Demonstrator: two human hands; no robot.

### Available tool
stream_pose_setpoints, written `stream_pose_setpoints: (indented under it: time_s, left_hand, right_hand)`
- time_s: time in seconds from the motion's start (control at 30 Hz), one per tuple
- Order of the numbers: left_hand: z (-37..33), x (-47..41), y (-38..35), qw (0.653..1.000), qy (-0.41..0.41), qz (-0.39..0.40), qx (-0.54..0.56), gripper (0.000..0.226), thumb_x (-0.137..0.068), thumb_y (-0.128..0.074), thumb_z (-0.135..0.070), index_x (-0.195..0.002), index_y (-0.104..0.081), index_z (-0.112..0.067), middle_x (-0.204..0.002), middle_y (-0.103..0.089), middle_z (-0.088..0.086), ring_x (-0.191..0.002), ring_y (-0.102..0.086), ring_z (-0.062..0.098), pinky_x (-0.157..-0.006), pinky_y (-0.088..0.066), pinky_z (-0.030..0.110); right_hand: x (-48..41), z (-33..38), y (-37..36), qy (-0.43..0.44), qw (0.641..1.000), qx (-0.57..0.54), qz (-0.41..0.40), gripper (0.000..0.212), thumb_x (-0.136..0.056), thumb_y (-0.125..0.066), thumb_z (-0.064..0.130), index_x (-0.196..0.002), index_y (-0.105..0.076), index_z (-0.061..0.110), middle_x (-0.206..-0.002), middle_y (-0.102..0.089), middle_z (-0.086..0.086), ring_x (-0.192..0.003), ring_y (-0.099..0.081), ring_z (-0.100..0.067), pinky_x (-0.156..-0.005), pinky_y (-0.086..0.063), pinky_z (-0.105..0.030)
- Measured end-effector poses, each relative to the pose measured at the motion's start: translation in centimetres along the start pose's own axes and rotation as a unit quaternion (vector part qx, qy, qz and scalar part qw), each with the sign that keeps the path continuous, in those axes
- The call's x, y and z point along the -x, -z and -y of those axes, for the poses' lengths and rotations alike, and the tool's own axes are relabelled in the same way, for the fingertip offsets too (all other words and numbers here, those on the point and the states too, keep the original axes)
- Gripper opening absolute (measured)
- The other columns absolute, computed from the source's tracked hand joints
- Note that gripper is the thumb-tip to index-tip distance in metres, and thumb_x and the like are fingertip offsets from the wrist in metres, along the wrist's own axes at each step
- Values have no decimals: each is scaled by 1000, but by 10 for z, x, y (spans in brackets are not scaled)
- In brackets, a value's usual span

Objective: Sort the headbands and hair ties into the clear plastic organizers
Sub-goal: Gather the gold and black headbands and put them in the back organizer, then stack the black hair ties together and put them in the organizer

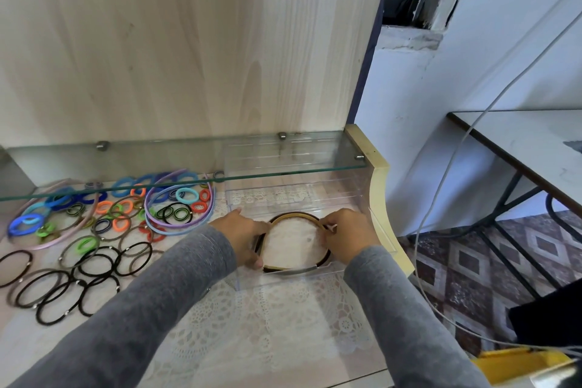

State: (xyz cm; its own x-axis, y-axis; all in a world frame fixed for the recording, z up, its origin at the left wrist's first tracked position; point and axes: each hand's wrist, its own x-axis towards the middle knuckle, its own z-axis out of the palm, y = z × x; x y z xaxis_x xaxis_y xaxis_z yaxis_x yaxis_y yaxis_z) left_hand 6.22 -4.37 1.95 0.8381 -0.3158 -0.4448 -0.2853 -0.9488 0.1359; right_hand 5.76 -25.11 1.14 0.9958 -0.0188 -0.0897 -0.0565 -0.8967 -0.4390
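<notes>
A dark brown and tan headband (294, 215) lies arched inside a clear plastic organizer (302, 277) on the shelf. My left hand (242, 235) grips the headband's left side. My right hand (348, 235) pinches its right side. A second clear organizer (296, 195) stands just behind, under the glass shelf. Left of my hands lie purple and blue headbands (179, 230), a pink headband (53, 242), several colourful hair ties (121, 208) and several black hair ties (94, 264).
A glass shelf (189, 164) hangs low over the back of the work surface. A lace mat (267, 324) covers the near part. The shelf's cream edge (382, 198) ends at the right; beyond are a patterned floor, a grey table (529, 142) and a loose cable (441, 186).
</notes>
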Motion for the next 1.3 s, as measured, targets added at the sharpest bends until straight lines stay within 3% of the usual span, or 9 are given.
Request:
stream_pose_setpoints:
  time_s: [0.13,0.27,0.57,1.03,1.3]
  left_hand:
    - [-3,-1,-1,999,-25,-30,-17,61,-97,-43,-45,-151,-22,-25,-158,-19,-7,-146,-13,25,-119,-12,43]
    - [-5,2,-12,994,-34,-97,-37,53,-103,-22,-39,-152,-19,-17,-158,-20,-1,-144,-18,14,-118,-5,30]
    - [-3,4,-19,992,-30,-98,-67,54,-104,-19,-36,-153,-10,-16,-160,-11,1,-146,-10,17,-117,-2,31]
    - [-2,3,-22,991,-26,-100,-86,54,-104,-19,-36,-153,-7,-15,-161,-7,0,-147,-7,17,-117,-1,31]
    - [0,1,-24,991,-29,-104,-84,54,-104,-19,-35,-153,-9,-15,-161,-8,0,-147,-9,17,-117,-2,31]
  right_hand:
    - [4,10,-8,77,996,1,-54,29,-92,-48,10,-114,-67,15,-112,-62,-5,-100,-57,-22,-88,-45,-27]
    - [7,18,-20,128,992,8,-2,35,-96,-43,17,-127,-58,15,-127,-57,-6,-112,-53,-22,-98,-42,-29]
    - [2,9,-20,46,998,33,-13,33,-98,-38,23,-122,-57,12,-112,-56,-9,-102,-55,-25,-89,-45,-32]
    - [-3,-19,0,-84,994,64,-39,30,-96,-34,18,-106,-59,5,-110,-60,-13,-99,-57,-30,-82,-45,-32]
    - [1,-26,3,-86,994,38,-62,29,-96,-36,19,-104,-60,4,-107,-61,-14,-97,-56,-31,-86,-47,-36]
